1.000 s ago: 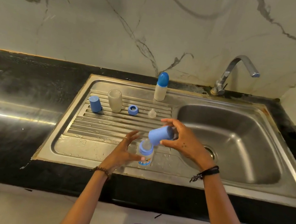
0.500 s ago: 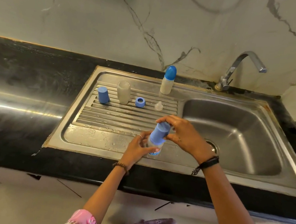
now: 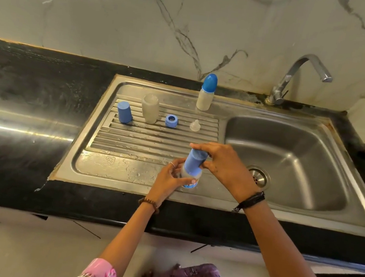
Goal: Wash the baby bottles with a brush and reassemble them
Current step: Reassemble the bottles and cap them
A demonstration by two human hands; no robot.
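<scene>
My left hand grips the clear body of a baby bottle at the front of the steel drainboard. On top of that bottle sits a blue cap, and my right hand holds it with fingers curled over its top. Further back on the ribs lie a second blue cap, an upturned clear bottle body, a blue collar ring and a clear teat. An assembled bottle with a blue cap stands at the drainboard's back edge.
The sink basin with its drain lies right of my hands, and the tap rises behind it. Black countertop stretches to the left. Water beads on the drainboard's front strip.
My right hand brought the blue cap down from a tilted position beside the bottle onto its top. The camera view has shifted downward, showing more of the counter front.
</scene>
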